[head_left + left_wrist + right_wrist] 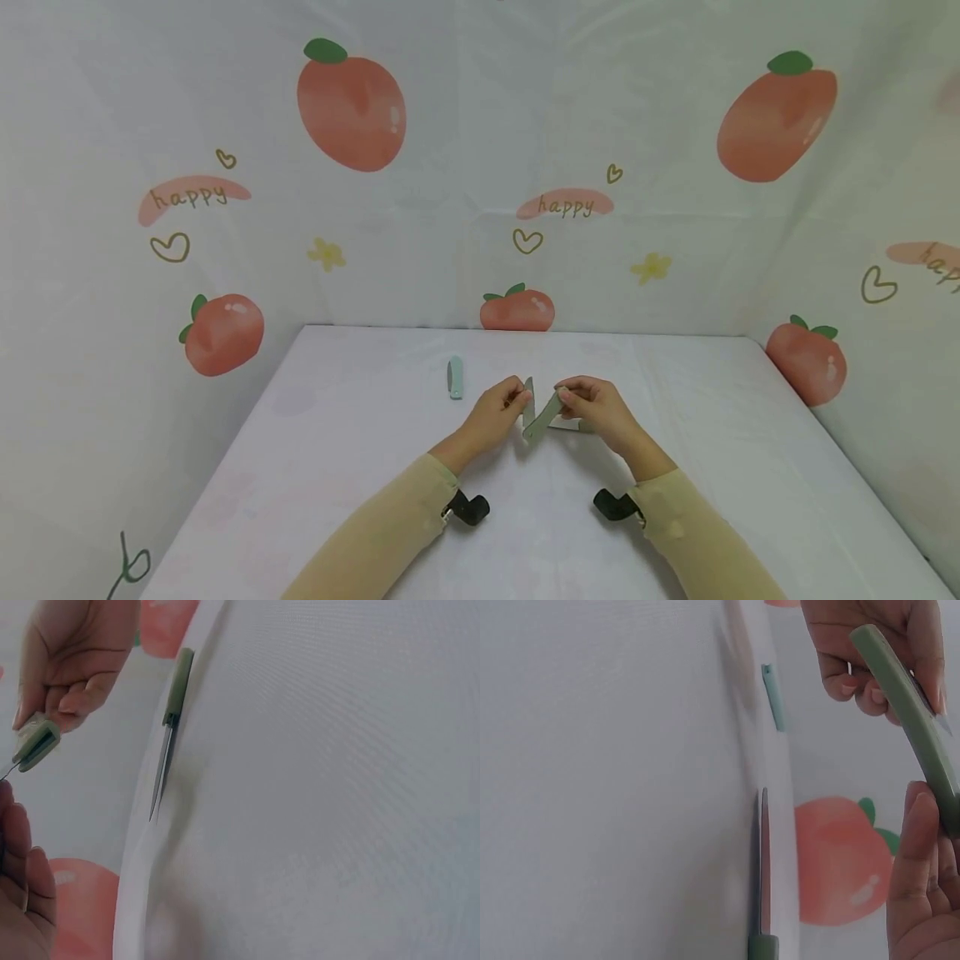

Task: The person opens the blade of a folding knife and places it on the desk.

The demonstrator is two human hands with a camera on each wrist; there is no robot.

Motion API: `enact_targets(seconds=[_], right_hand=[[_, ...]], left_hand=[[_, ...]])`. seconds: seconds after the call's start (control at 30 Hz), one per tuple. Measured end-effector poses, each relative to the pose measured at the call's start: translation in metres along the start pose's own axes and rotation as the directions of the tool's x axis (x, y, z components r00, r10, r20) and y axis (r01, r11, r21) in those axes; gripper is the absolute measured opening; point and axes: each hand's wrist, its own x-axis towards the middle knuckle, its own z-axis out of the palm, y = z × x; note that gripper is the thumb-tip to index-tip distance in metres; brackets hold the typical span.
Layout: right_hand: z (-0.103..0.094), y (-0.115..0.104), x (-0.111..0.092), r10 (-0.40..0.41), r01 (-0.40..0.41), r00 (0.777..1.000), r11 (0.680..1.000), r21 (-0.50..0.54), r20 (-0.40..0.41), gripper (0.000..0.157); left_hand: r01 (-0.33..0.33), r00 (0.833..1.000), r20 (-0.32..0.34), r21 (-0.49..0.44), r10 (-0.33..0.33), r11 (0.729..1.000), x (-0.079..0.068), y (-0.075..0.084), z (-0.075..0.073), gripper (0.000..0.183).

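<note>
My left hand pinches the blade of a folding knife between thumb and fingers. Its green handle is held near the far end by my right hand, and blade and handle form a narrow V above the table. In the right wrist view the long green handle slants between both hands, with part of the blade showing behind it. A second knife lies unfolded on the table, partly behind my right hand; its green handle and thin blade show in the left wrist view.
A pale green folded knife lies farther back on the white table, left of my hands. A white curtain printed with red fruit hangs behind and beside the table. Black wrist cameras are worn at both sleeves.
</note>
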Motion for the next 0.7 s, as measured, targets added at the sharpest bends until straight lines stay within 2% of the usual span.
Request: enact_targets(seconds=[0.1,0.23,0.33,0.47,0.7], right_hand=[[-0.003,0.001,-0.001,0.016,-0.015,1.000,0.999,0.032,-0.010,0.037],[-0.005,0.003,-0.003,0.029,-0.028,0.999,0.998,0.050,-0.016,0.034],[-0.007,0.004,-0.004,0.032,-0.032,0.999,0.998,0.045,-0.018,0.033],[-0.008,0.005,-0.005,0.038,-0.037,0.999,0.998,0.043,-0.018,0.033],[-0.008,0.005,-0.007,0.044,-0.044,0.999,0.998,0.050,-0.005,0.032]], left_hand=[[-0.019,0.997,-0.072,-0.055,0.015,0.998,-0.001,-0.001,-0.002,0.020],[-0.034,0.988,-0.157,-0.131,0.013,0.991,-0.008,0.022,-0.011,0.020],[-0.032,0.983,-0.184,-0.176,-0.001,0.984,-0.014,0.039,-0.018,0.018],[-0.028,0.978,-0.210,-0.192,-0.013,0.981,-0.014,0.036,-0.020,0.018],[0.003,0.976,-0.211,-0.201,-0.047,0.980,-0.006,-0.002,-0.012,0.013]])
